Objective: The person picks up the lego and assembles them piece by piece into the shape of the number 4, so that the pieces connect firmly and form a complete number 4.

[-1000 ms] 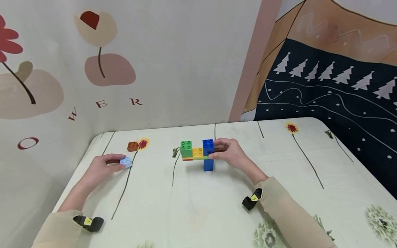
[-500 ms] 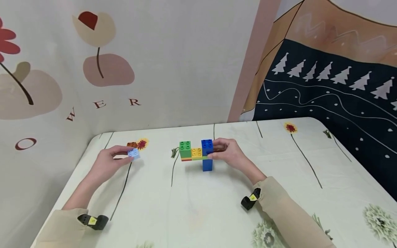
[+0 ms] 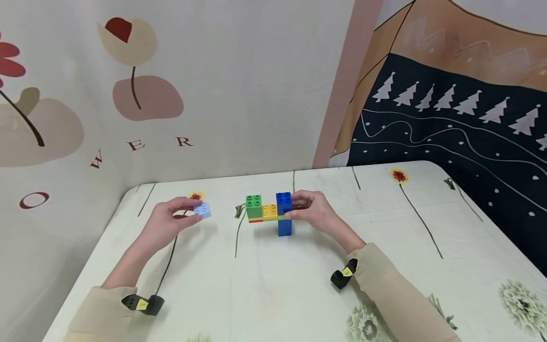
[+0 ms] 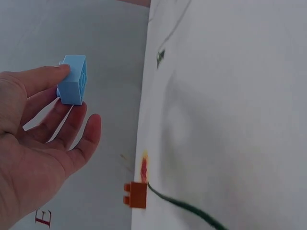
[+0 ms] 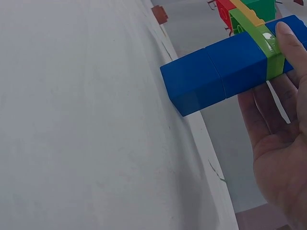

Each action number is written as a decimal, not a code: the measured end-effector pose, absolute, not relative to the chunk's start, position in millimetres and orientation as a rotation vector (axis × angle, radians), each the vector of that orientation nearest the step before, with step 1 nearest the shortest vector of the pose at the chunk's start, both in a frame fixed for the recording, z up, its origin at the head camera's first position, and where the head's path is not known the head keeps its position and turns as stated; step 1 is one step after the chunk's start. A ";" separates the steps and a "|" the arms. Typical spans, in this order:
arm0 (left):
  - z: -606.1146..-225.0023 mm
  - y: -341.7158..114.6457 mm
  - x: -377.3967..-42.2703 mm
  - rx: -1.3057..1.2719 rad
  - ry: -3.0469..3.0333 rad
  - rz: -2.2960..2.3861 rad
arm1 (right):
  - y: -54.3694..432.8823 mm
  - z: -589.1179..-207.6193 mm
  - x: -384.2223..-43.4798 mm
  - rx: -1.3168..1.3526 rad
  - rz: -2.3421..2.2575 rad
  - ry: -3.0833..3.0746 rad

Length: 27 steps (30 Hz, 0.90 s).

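Note:
My left hand (image 3: 193,209) pinches a light blue brick (image 3: 202,209) between thumb and fingertips, just above the table and left of a brick structure. In the left wrist view the light blue brick (image 4: 73,86) sits at the fingertips of my left hand (image 4: 64,84). My right hand (image 3: 297,207) grips the structure by its blue column (image 3: 284,213). A lime strip runs left from the column and carries a yellow brick (image 3: 269,210) and a green brick (image 3: 254,205). The right wrist view shows the blue column (image 5: 216,74) standing on the table.
An orange brick (image 4: 135,195) lies on the flowered tablecloth (image 3: 265,280) beyond my left hand, which hides it in the head view. Fabric walls stand close at the left and back. A dark tree-patterned cloth (image 3: 461,137) hangs at the right.
My left hand has lifted the light blue brick and carried it to the right, toward the structure, covering the orange brick. My right hand and the structure have stayed put.

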<state>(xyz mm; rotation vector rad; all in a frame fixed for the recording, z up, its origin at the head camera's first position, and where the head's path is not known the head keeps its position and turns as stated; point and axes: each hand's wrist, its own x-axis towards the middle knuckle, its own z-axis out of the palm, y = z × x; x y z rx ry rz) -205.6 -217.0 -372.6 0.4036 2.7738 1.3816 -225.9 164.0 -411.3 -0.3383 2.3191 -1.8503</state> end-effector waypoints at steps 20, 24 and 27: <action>-332.4 -143.8 -210.2 0.455 2.615 1.645 | 164.7 -410.8 -225.0 -0.336 -1.848 2.322; -327.5 -127.7 -212.4 0.468 2.563 1.660 | 164.2 -410.9 -225.3 -0.331 -1.844 2.321; -325.6 -117.5 -216.0 0.488 2.542 1.641 | 164.0 -411.3 -225.3 -0.326 -1.844 2.318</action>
